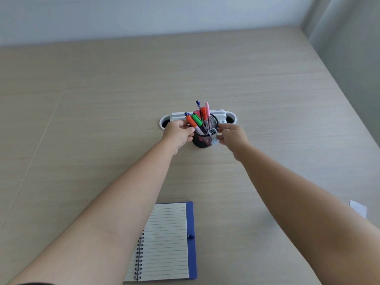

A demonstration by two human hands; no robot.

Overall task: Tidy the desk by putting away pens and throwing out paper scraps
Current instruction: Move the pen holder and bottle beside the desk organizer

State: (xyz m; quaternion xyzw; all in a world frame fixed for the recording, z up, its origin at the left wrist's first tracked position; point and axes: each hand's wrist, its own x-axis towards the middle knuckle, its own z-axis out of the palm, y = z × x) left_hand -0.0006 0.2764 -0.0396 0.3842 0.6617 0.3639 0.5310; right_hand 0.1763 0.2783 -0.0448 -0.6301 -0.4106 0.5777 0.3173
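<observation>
Pens [200,120] stood gathered in the mesh cup [203,138]. The left hand [178,132] pinched an orange marker [190,120] at the cup's rim; the right hand [233,136] closed on a small clip-like item [212,133] there. A paper scrap [358,208], well right of the cup, seemingly remained.

Coloured pens [197,120] upright in mesh cup [202,140]
</observation>
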